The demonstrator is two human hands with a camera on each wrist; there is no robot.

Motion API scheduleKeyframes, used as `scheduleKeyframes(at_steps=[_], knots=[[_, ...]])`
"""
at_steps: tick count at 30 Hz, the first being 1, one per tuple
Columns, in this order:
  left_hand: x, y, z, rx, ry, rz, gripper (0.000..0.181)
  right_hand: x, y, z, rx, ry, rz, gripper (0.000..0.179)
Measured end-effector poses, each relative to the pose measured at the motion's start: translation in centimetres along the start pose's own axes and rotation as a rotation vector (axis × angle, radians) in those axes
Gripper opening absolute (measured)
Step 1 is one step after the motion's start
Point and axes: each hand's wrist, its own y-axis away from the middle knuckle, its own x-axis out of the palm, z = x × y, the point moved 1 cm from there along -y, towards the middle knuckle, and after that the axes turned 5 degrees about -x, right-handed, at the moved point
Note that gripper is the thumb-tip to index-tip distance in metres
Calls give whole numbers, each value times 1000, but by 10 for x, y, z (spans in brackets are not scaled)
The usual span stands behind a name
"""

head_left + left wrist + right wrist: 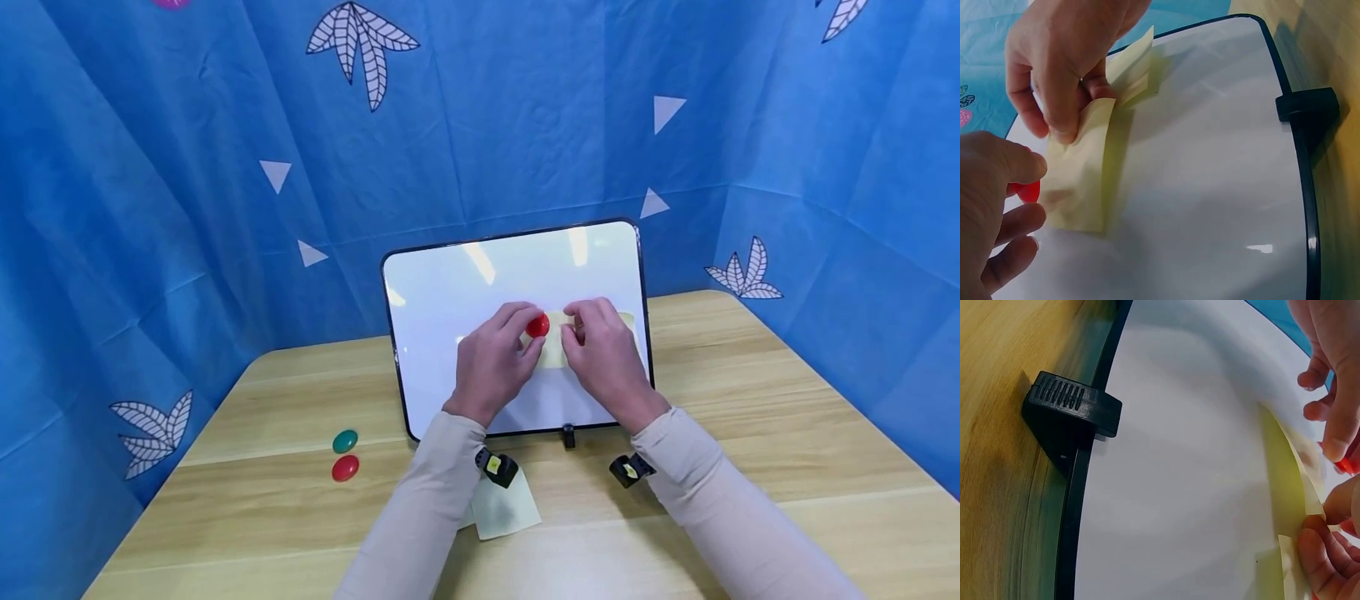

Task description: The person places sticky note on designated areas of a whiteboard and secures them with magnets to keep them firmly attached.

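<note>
My left hand holds a round red magnet between thumb and fingers, close over the whiteboard. Beside it, my right hand pinches the edge of a yellow sticky note that lies against the board, its free side lifting off the surface. A second yellow note sits just beyond the right fingers, also curling away from the board. Some red shows under the right hand in the right wrist view, mostly hidden by the fingers.
The whiteboard leans upright on a wooden table, held by a black clip at its lower edge. A green magnet and a red magnet lie to the left. Pale notes lie below the left wrist. Blue curtain hangs behind.
</note>
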Motion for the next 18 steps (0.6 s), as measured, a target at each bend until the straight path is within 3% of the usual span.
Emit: scheduleKeyframes(at_steps=[11,18], knots=[[4,-4,-5,-5,-39,-46,42,0,1,1,2,0,4,32],[9,-10,-9,-1,-99,-12,43,-1,1,0,9,-8,4,32]])
